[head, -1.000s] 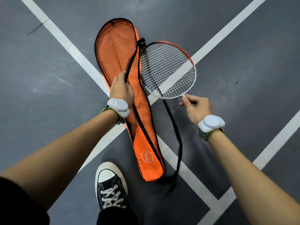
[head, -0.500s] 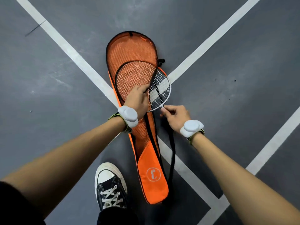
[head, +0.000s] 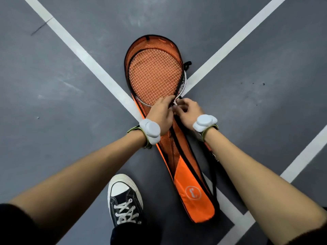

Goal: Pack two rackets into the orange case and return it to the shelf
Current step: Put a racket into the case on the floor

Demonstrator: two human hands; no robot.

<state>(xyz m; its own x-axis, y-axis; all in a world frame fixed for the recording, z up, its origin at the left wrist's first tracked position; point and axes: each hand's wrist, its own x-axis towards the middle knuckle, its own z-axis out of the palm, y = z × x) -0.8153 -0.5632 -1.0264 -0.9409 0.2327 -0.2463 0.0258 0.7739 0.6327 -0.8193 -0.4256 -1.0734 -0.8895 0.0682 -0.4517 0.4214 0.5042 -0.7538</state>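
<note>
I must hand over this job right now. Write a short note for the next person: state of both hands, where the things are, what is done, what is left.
Left hand: on the mesh side of the orange case, at the edge of its opening.
Right hand: pinching at the same edge, beside the left; whether it holds the zipper pull or the racket is hidden.
Racket: head inside the case under the mesh; a white rim shows at the right edge. A second racket cannot be confirmed.
Case lies on the court floor, not yet closed.
Left: confirm both rackets, zip, return to shelf.
</note>
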